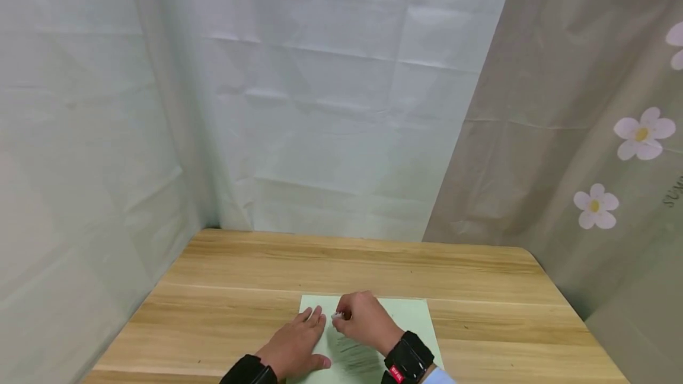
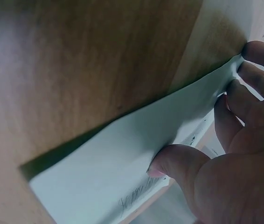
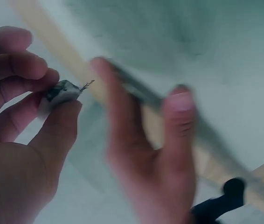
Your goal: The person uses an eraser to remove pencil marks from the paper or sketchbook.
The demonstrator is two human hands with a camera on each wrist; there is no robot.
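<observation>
The thin green paper (image 1: pixel 411 319) lies on the worktop (image 1: pixel 240 289) and looks light and bendy, so the left hand (image 1: pixel 293 345) presses it flat with straight fingers, while the right hand (image 1: pixel 365 320) pinches a small eraser (image 3: pixel 59 93).

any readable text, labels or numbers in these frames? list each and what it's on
"SUN..." on the flowered curtain: partial, cut off by the frame edge, small.
White marks on the red tag of the right wrist strap: too small to read.
Pencil scribbles on the green paper, under the left hand and right hand: strokes only, no legible words.
</observation>
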